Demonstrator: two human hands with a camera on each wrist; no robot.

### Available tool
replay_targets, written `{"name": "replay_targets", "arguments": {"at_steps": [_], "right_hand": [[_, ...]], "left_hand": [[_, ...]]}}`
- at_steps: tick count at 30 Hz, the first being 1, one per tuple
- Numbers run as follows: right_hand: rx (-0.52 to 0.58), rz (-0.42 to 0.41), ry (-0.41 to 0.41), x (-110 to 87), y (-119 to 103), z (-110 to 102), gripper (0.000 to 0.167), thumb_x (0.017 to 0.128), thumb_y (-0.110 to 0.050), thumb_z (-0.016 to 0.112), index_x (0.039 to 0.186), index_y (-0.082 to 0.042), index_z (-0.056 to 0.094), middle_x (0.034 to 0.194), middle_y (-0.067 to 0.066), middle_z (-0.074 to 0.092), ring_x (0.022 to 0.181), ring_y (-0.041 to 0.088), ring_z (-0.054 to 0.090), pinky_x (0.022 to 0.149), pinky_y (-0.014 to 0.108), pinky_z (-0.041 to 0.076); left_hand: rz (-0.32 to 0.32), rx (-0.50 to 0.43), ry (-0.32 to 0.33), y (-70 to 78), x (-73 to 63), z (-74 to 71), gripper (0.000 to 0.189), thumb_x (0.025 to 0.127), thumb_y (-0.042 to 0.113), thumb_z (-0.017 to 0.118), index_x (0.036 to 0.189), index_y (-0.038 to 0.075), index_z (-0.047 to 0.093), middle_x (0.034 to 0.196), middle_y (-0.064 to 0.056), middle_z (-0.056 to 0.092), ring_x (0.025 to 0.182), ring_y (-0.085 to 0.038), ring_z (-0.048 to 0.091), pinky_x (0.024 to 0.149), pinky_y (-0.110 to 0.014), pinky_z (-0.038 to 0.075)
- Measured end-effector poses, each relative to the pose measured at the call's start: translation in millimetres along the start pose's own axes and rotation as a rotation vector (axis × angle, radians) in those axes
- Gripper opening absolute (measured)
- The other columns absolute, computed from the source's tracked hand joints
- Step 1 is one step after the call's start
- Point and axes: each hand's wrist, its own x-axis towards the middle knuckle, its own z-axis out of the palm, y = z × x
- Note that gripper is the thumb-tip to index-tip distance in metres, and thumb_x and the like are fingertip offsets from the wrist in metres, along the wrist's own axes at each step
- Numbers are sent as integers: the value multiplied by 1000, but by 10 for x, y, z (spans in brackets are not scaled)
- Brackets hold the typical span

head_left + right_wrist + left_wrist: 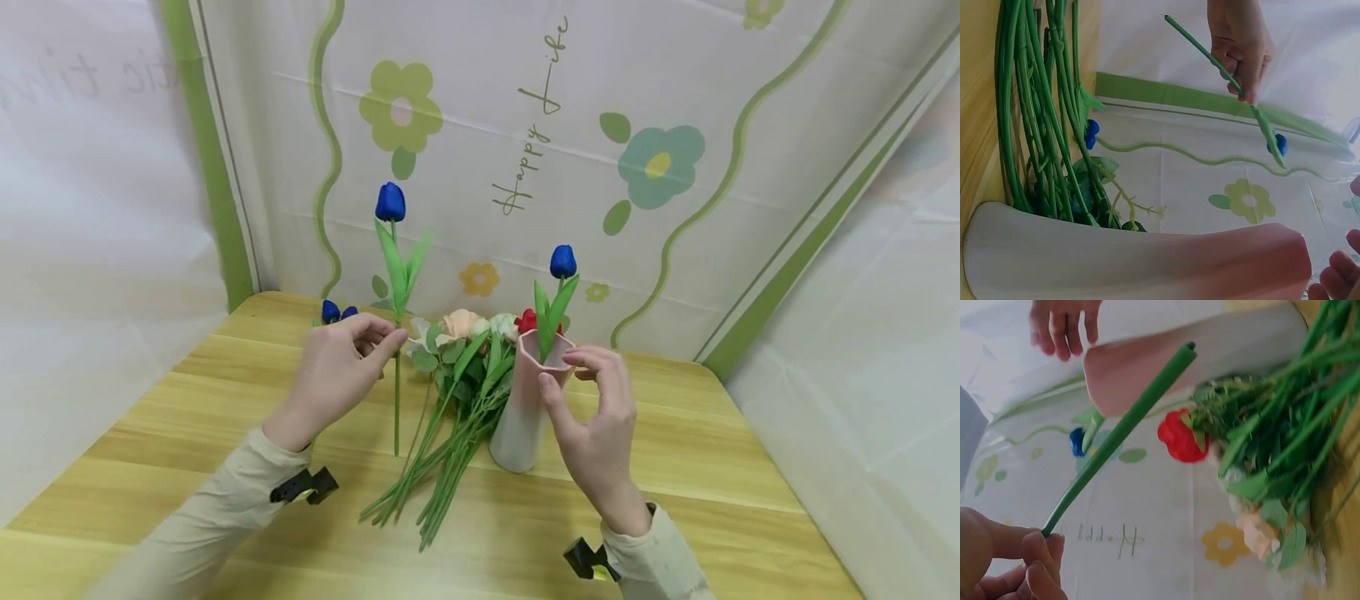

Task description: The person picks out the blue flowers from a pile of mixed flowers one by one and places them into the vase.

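Note:
My left hand (337,367) pinches the green stem of a blue tulip (391,202) between thumb and fingertips. The tulip is upright, and its lower stem (1119,434) hangs free above the table. A pink-and-white vase (517,417) stands to the right with another blue tulip (562,262) in it. Beside the vase's rim is my right hand (600,417), its fingers loosely bent and holding nothing. In the right wrist view, a small gap separates its fingertips (1338,275) from the vase (1147,262).
Left of the vase, a bunch of flowers lies with its stems (442,467) toward me. It includes a red flower (1184,434) and a peach flower (461,322). More blue tulips (331,312) lie behind my left hand. A printed curtain (465,167) borders the wooden table (675,433).

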Motion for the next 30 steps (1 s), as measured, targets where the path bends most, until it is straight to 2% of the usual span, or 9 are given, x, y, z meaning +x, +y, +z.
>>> {"name": "replay_targets", "arguments": {"at_steps": [5, 12, 17, 24, 30], "right_hand": [[16, -23, -16, 0, 11, 24, 21, 81, 0, 68, 96, 12, 61, 96, 25, 61, 90, 33, 56, 75, 41, 43], [43, -40, -56, -102, 232, 46, 13, 82, -2, 70, 92, 5, 65, 91, 15, 64, 82, 28, 58, 75, 30, 46], [83, -45, -105, -169, 270, 42, 11, 82, 0, 70, 92, 0, 66, 87, 7, 65, 75, 20, 59, 66, 27, 50], [122, -34, -246, -188, 227, 68, 7, 87, -6, 70, 92, -7, 67, 85, -1, 64, 71, 13, 59, 59, 27, 50], [167, -37, -366, -236, 201, 112, 11, 86, -4, 72, 92, -12, 66, 83, -3, 64, 69, 10, 59, 55, 29, 51]], "left_hand": [[27, -92, -11, 120, -68, 88, 13, 94, 22, 69, 92, 9, 72, 65, 8, 62, 50, -6, 55, 45, -28, 44], [96, -180, -47, 220, -167, 200, 4, 93, 16, 70, 91, 12, 71, 63, 11, 57, 48, -5, 53, 43, -27, 44], [112, -208, -69, 272, -246, 276, 4, 93, 17, 70, 91, 15, 72, 63, 11, 57, 48, -4, 52, 43, -26, 43], [162, -287, -98, 374, -306, 387, 3, 93, 15, 70, 94, 15, 73, 67, 14, 59, 48, -3, 52, 43, -25, 44], [199, -361, -122, 457, -377, 439, 5, 92, 16, 71, 96, 15, 75, 75, 10, 64, 52, -6, 56, 46, -28, 48]]}}
